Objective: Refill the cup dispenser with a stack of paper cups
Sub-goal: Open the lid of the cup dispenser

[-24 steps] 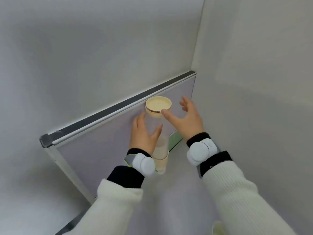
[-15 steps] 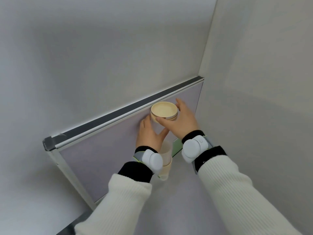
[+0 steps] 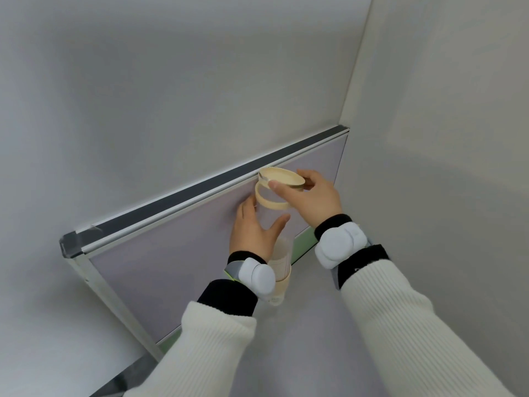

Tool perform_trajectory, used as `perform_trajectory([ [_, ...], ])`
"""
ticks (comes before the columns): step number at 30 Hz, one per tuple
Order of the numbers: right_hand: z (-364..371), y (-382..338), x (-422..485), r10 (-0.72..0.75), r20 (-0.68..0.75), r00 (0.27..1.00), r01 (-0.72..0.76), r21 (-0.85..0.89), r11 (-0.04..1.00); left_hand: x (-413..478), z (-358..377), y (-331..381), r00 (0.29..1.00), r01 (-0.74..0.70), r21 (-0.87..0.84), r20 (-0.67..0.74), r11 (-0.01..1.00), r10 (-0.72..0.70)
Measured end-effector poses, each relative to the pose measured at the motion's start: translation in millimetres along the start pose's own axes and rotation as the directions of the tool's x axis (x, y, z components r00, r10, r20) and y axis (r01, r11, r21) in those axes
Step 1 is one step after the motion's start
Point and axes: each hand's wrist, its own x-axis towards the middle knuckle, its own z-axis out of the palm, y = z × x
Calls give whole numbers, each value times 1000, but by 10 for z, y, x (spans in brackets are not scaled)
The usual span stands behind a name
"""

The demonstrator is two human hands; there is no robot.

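Note:
A clear tube cup dispenser [image 3: 282, 253] with cream rims stands upright against a lilac partition panel. My left hand [image 3: 252, 233] wraps around the tube's upper part, just under its cream top ring [image 3: 264, 202]. My right hand [image 3: 312, 196] pinches the round cream lid [image 3: 282, 178], which is tilted and lifted off the ring, its left edge still near the tube. A few pale cups show low inside the tube. No loose stack of paper cups is in view.
The lilac partition panel [image 3: 171, 253] has a dark top rail [image 3: 200, 187] and a metal post at its left end. White walls meet in a corner at the right. A pale desk surface [image 3: 309, 339] lies below the dispenser.
My right hand closed on the lid and has tipped it up off the dispenser's top ring. My left hand kept its hold on the tube.

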Motion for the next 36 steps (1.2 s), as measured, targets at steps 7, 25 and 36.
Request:
perform_trajectory([
  [7, -177, -161, 254, 198, -46, 979, -197, 24, 980, 1, 7, -12, 999, -18, 17, -27, 1000, 18],
  [25, -305, -86, 454, 406, 65, 911, -411, 177, 894, -19, 35, -39, 1000, -5, 12, -21, 1000, 5],
  [36, -377, 105, 327, 366, -10, 930, -349, 280, 894, -20, 62, -79, 1000, -11, 0, -10, 1000, 11],
])
